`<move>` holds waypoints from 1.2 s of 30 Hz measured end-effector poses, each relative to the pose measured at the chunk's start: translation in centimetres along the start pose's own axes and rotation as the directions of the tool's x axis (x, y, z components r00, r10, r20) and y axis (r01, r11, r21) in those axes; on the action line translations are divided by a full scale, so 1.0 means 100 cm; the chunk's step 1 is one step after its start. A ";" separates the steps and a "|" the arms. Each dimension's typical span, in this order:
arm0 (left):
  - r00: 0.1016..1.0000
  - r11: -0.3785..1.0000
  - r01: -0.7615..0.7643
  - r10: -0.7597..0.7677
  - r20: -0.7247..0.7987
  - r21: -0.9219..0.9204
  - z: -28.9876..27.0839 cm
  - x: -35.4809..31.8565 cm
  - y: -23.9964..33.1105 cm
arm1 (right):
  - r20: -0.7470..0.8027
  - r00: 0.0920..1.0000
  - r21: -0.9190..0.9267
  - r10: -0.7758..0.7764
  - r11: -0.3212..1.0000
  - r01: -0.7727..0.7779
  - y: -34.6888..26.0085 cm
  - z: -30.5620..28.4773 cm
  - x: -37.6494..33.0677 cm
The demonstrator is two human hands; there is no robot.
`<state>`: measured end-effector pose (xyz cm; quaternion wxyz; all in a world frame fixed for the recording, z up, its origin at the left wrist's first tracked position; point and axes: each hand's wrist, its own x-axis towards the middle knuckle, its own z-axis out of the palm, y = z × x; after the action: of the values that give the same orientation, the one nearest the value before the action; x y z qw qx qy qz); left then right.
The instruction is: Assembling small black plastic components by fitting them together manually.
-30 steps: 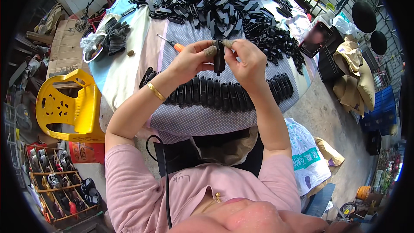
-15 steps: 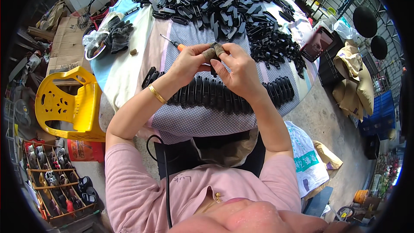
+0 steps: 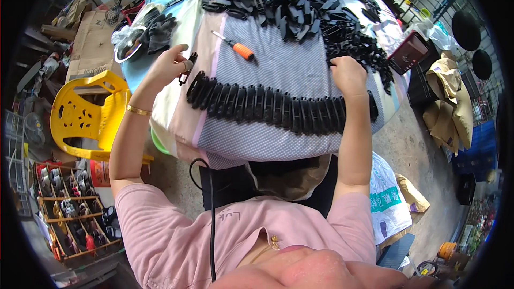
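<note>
My left hand (image 3: 172, 68) is at the left end of a row, its fingers closed on a narrow black plastic piece (image 3: 188, 67) held roughly upright. Across the table my right hand (image 3: 349, 74) reaches to the edge of a heap of small black parts (image 3: 356, 48). Its fingers are pinched together, and whatever they grip is hidden. Between my arms runs a curved row of slim black plastic pieces (image 3: 262, 108), standing side by side on the dotted cloth. A screwdriver with an orange handle (image 3: 242, 51) lies beyond the row.
A large pile of black plastic pieces (image 3: 289, 0) covers the far side of the cloth-covered table (image 3: 241, 149). Dark gloves (image 3: 159, 31) lie at the far left, and a phone (image 3: 408, 52) stands at the right edge. A yellow chair (image 3: 88, 123) stands to the left.
My hands, together over the row before, have parted: the left moved left with a black plastic piece, the right moved right to the small parts. The screwdriver is now fully visible.
</note>
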<state>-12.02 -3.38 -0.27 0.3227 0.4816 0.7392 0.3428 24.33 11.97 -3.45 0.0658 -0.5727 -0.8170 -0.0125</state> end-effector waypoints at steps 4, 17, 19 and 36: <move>0.986 0.996 0.022 -0.036 0.163 0.089 -0.006 -0.005 -0.023 | -0.008 1.000 -0.011 0.000 1.000 0.000 -0.003 0.009 0.007; 0.884 0.794 -0.468 0.409 0.227 0.388 0.071 0.040 0.072 | -0.480 0.875 0.555 -0.054 0.754 0.351 -0.013 0.007 0.000; 0.710 0.563 -0.694 0.640 0.295 0.449 0.113 0.077 0.071 | -0.472 0.882 0.694 -0.016 0.611 0.382 -0.021 0.003 -0.001; 0.911 0.790 -0.097 0.316 0.266 -0.605 0.145 0.054 0.105 | -0.676 0.735 0.572 -0.055 0.590 0.569 -0.030 -0.003 -0.006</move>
<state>3.05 7.68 -0.54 0.5410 0.4928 0.4708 0.4928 21.72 10.33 -3.05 0.5438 -0.2948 -0.7740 0.1352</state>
